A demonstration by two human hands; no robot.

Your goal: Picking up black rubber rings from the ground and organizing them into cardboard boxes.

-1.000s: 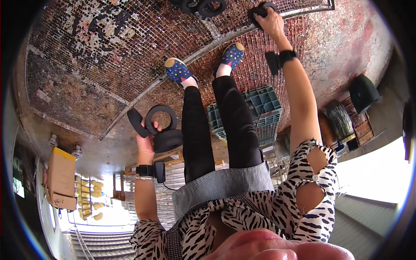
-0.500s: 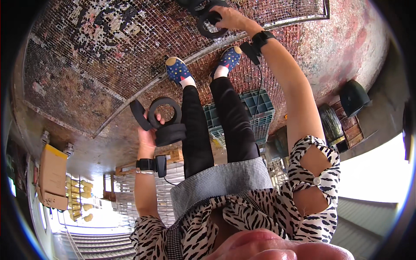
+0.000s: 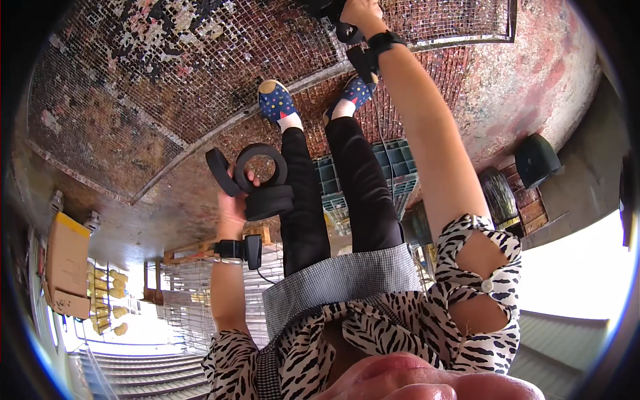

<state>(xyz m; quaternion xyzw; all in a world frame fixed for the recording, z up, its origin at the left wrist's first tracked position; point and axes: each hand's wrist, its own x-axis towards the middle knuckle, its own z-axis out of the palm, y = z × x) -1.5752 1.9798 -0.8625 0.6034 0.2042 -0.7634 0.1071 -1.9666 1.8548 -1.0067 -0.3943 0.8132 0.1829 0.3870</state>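
My left hand (image 3: 233,207) is closed around three thick black rings (image 3: 270,203), with its fingertips showing through the opening of the middle one. Their matte surface looks like rubber or foam; the exact kind cannot be told. At the top edge my right hand (image 3: 362,12) grips a similar black ring (image 3: 347,33) over the wire mesh panel (image 3: 297,50). More dark shapes lie beside that hand, cut off by the picture's edge. Both wrists carry black bands with small boxes.
Below the mesh, my blue patterned shoes (image 3: 277,101) stand on a stained floor. A green plastic crate (image 3: 327,175) sits behind my legs. Dark bins (image 3: 535,160) are at the right, while a cardboard box (image 3: 69,267) and a wooden pallet (image 3: 193,251) are at the left.
My right hand has moved up toward the top edge with the black ring, which is now mostly out of sight. The left hand keeps its three rings, slightly shifted right.
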